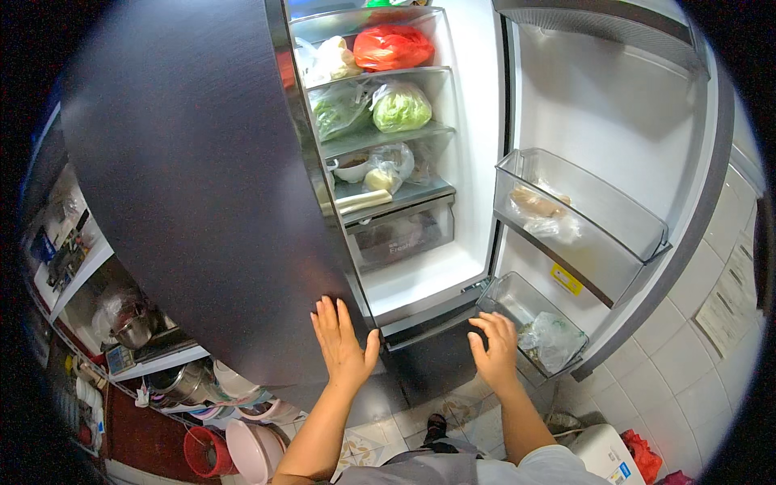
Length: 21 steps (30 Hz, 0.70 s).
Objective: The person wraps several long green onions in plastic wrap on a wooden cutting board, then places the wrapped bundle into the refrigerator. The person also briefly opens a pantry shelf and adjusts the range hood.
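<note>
My left hand (344, 345) lies flat, fingers spread, against the dark left door (200, 182) of a refrigerator. My right hand (494, 348) is empty, fingers loosely bent, beside the lower door bin (515, 297) of the swung-out right door (606, 97); whether it touches the bin I cannot tell. Inside, a red plastic bag (394, 47) sits on an upper shelf. Below it is a bagged lettuce or cabbage (402, 108). Farther down are a white bowl (353, 168), a bagged pale vegetable (381, 179) and pale stalks (364, 201). A clear drawer (403, 239) is closed beneath them.
The middle door bin (582, 242) holds bagged brown food (539, 203); the lower bin holds a clear plastic bag (553, 341). At left, a rack (163, 362) carries pots, near a red bucket (207, 451) and pink basin (251, 451). A white appliance (606, 451) stands at lower right.
</note>
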Tool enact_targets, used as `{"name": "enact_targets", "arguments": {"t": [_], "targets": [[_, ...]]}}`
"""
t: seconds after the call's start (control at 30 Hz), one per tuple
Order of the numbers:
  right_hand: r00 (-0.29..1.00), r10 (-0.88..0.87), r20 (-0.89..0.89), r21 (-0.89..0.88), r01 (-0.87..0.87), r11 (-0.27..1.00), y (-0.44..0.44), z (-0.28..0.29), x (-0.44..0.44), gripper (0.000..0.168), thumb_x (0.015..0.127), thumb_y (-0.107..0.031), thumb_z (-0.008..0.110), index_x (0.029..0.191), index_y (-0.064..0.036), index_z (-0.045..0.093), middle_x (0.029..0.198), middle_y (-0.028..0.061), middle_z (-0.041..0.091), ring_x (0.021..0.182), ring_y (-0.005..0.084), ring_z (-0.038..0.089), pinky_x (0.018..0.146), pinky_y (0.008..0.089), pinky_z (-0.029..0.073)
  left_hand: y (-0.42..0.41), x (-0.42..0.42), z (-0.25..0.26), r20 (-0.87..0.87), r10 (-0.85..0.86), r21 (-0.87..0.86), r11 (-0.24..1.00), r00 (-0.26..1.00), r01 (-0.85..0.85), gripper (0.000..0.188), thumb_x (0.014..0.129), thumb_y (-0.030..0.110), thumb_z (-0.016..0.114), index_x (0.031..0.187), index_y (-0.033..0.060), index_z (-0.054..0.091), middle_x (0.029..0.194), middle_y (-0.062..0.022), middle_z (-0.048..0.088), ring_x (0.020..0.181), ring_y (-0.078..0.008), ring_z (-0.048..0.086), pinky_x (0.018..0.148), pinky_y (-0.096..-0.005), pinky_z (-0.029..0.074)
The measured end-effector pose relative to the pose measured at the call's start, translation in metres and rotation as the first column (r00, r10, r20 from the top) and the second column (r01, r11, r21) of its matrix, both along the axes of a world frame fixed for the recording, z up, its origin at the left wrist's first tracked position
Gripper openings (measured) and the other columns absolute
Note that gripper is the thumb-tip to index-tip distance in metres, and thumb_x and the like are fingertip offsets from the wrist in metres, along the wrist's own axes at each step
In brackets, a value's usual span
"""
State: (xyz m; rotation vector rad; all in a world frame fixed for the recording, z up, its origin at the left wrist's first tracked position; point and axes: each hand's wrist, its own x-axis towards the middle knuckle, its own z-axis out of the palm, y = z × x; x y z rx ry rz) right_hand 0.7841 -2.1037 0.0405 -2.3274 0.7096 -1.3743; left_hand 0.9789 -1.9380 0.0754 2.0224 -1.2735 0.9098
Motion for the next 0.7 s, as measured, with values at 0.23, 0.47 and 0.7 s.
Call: {"name": "enact_targets", "arguments": {"t": [0.23, 0.47, 0.7], "targets": [[0.961, -0.206, -0.186, 0.049, 0.218, 0.975, -0.022, -0.017, -0.045, 0.034, 0.077, -0.024, 0.061, 0.109, -0.011, 0.057, 0.116, 0.0123, 0.052, 0.11, 0.0325, 0.045, 0.094, 0.0436, 0.033, -0.025, 0.024, -0.005, -0.026, 0.127, 0.124, 0.985, 0.992, -0.123, 0.079, 0.076, 0.027, 0.061, 0.135, -0.0061, 0.022, 0.142, -0.0287, 0.014, 0.134, -0.0405, 0.012, 0.108, -0.0525, 0.008], [0.905, -0.276, -0.323, 0.084, 0.318, 0.944, -0.012, -0.035, -0.077, 0.039, 0.079, -0.026, 0.06, 0.114, -0.011, 0.054, 0.118, 0.0137, 0.051, 0.109, 0.0313, 0.046, 0.092, 0.0427, 0.035, -0.034, 0.031, -0.01, 0.03, 0.236, 0.233, 0.943, 0.971, -0.236, 0.08, 0.077, 0.03, 0.06, 0.137, -0.0045, 0.02, 0.142, -0.0275, 0.017, 0.133, -0.0398, 0.014, 0.108, -0.0511, 0.008], [0.874, -0.234, -0.425, 0.057, 0.284, 0.957, 0.014, -0.04, -0.074, 0.044, 0.08, -0.031, 0.06, 0.118, -0.012, 0.052, 0.122, 0.0138, 0.049, 0.109, 0.0321, 0.046, 0.091, 0.0445, 0.034, -0.034, 0.04, -0.005, 0.085, 0.262, 0.273, 0.922, 0.961, -0.275, 0.085, 0.076, 0.03, 0.062, 0.139, -0.001, 0.016, 0.145, -0.0243, 0.012, 0.136, -0.0362, 0.009, 0.109, -0.0484, 0.007]]}}
